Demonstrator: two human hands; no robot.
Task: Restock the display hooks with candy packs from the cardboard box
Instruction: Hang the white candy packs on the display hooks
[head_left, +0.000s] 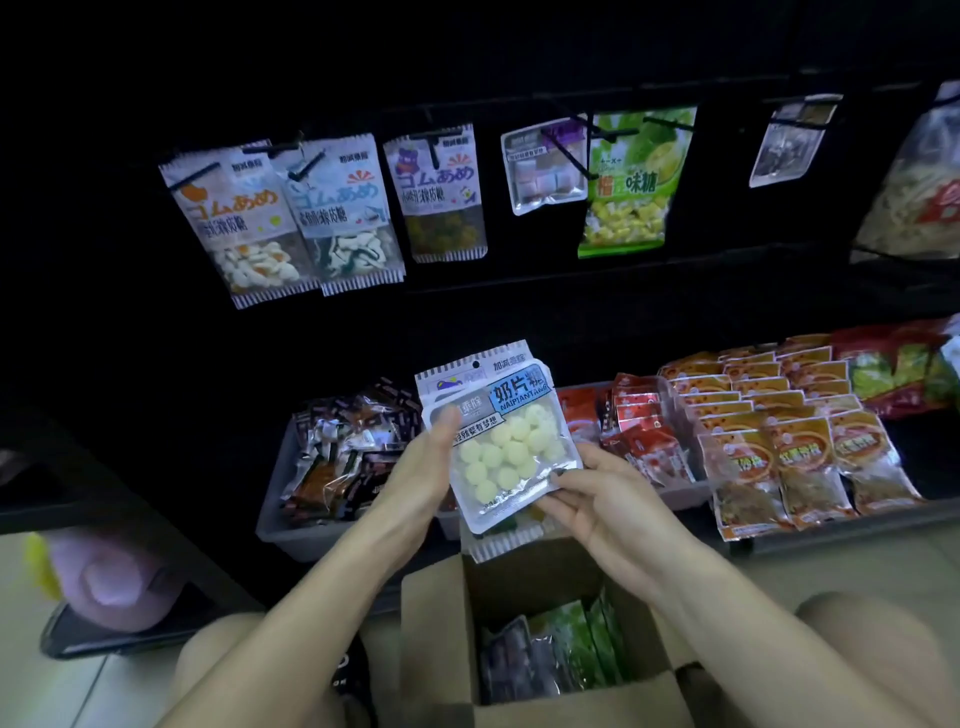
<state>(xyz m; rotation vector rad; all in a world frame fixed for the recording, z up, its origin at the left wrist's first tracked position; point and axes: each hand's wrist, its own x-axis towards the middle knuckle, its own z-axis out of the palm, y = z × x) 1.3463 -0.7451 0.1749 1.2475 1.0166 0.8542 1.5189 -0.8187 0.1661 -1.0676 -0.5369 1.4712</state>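
Observation:
Both hands hold a small stack of candy packs above the open cardboard box (441, 623). The front pack is a clear milk-tablet candy pack (506, 447) with round pale-yellow sweets and a blue label. Behind it is a striped-edge pack (452, 376). My left hand (421, 467) grips the stack's left edge, thumb on the front. My right hand (597, 493) holds its lower right corner. More packs (550, 654) stand inside the box. On the dark wall above, display hooks (571, 143) carry hanging gummy packs (249, 223) and a green pack (631, 182).
A grey bin (275, 514) of dark snack packets sits behind my left hand. Red and orange packets (769, 431) fill the shelf to the right. A dark phone-like slab (104, 634) lies on the floor at left. My knees flank the box.

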